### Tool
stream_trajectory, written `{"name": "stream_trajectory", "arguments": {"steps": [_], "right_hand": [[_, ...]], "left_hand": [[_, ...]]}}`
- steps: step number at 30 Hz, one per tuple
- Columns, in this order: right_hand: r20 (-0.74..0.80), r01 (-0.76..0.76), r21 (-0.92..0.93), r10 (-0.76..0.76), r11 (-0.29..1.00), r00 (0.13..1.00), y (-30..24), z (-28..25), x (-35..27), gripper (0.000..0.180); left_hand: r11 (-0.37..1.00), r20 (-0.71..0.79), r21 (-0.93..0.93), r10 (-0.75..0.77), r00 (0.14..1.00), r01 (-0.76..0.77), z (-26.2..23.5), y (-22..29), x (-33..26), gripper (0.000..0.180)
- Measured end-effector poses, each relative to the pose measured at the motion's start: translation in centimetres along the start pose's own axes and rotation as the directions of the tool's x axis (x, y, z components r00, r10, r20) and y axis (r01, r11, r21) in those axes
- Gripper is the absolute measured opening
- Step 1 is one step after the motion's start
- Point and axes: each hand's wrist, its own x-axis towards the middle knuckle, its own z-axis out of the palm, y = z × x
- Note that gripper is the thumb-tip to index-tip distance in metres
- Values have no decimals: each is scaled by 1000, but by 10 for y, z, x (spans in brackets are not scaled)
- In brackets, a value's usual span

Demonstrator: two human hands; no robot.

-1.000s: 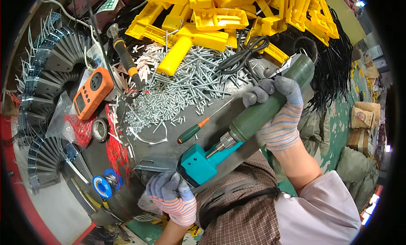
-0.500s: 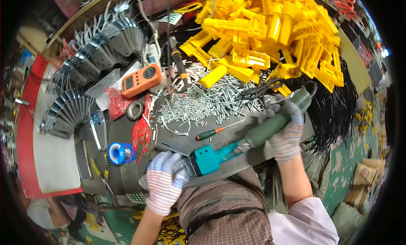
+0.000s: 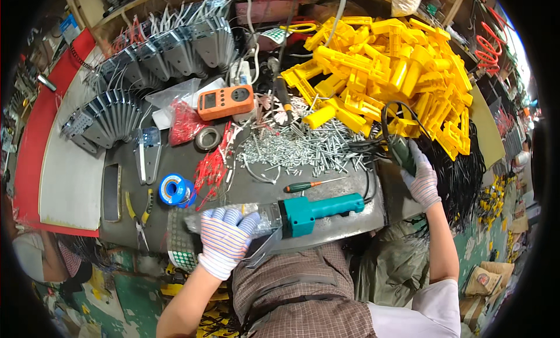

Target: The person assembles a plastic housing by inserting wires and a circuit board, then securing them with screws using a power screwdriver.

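Note:
My left hand, in a striped glove, is closed around the clear-and-metal end of a teal-handled tool. The tool lies across the bench's front edge, its handle pointing right and a black cord leaving the handle's end. My right hand, gloved too, is wrapped round a dark green corded power screwdriver at the bench's right side, apart from the teal tool. Behind the teal handle lies a small green-and-orange screwdriver. Loose silver screws spread beyond it.
Yellow plastic housings are heaped at the back right, beside black cables. Metal plates stand in rows at left. An orange meter, a blue solder spool, a tape roll, red wires and pliers lie between.
The green power screwdriver in my right hand has moved away from the teal handle to the right and back. The teal tool now lies more level, still in my left hand. The whole view has shifted.

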Motion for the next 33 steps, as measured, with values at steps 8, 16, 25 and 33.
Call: {"name": "stream_trajectory", "arguments": {"steps": [8, 16, 25, 33], "right_hand": [[76, -19, -251, 39, 968, 996, -7, 13, -24, 69], [-160, 243, 261, -206, 934, 965, -163, 25, -49, 39], [76, 590, 710, -875, 385, 479, -387, 111, -101, 26], [155, 550, 714, -864, 433, 478, -397, 144, -122, 25]], "left_hand": [[875, -152, -456, -258, 954, 164, -13, 14, -51, 35], [265, -209, -677, -964, 167, 686, 34, -14, -215, 51], [-737, 643, -615, -674, 363, -279, -11, 1, -235, 49], [-530, 500, -848, -793, 349, 11, -32, 35, -223, 35]]}}
